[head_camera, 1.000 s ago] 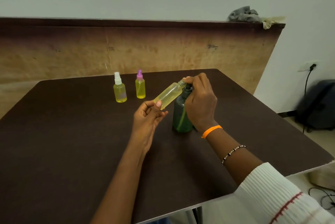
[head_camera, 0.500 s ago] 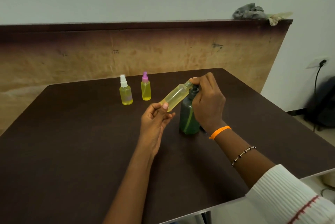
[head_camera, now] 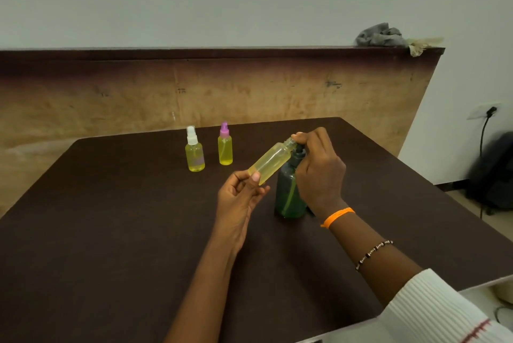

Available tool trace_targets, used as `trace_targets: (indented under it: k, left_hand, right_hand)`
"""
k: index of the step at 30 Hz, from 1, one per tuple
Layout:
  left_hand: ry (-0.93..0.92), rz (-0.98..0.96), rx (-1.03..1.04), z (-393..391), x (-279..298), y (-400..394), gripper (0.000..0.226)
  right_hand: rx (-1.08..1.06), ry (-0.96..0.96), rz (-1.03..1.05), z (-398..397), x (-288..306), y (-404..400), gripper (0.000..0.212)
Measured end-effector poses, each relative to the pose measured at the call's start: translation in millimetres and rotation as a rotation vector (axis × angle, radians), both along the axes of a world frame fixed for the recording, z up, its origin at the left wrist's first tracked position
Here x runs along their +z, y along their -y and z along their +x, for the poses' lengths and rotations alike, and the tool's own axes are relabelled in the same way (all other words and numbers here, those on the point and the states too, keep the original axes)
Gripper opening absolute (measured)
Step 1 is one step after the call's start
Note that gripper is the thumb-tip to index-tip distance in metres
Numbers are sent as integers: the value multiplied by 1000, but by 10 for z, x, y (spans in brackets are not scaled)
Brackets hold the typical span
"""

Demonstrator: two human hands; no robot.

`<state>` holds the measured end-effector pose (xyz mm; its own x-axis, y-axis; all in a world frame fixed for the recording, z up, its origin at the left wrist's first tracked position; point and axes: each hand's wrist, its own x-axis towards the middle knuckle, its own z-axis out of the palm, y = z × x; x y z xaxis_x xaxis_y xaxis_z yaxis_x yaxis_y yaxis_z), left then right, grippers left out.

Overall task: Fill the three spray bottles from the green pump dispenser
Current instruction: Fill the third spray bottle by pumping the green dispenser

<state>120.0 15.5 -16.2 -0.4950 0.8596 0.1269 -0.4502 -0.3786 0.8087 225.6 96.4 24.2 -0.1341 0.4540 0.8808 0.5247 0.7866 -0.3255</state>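
My left hand (head_camera: 238, 198) pinches the base of an uncapped clear bottle (head_camera: 273, 160) holding yellow liquid, tilted with its open neck up against the pump spout. The green pump dispenser (head_camera: 288, 192) stands upright on the dark table (head_camera: 111, 231). My right hand (head_camera: 319, 170) curls over the pump head, fingertips on top beside the bottle's neck. Two capped bottles of yellow liquid stand farther back: a white-capped spray bottle (head_camera: 195, 149) and, to its right, a purple-capped spray bottle (head_camera: 225, 145).
A brown board (head_camera: 249, 87) rises behind the table, with a grey rag (head_camera: 380, 35) on its top right end. A dark bag (head_camera: 494, 176) and a plugged-in cable (head_camera: 484, 131) lie on the floor to the right. The table's near right edge runs by my sleeve.
Both hands keep the same hold on the bottle and pump. The view has drifted slightly; nothing on the table has moved.
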Motion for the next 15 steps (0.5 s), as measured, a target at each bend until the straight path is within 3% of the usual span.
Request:
trace_targets:
  k: [4,15]
  left_hand:
    - [-24,-14,-8,15,14,3,15]
    - [-7,-9,-2,15,8,6,11]
  right_hand:
    - [-31,69,-26,50,184,-26,31]
    - [-8,10,-12,-8,29,-21,35]
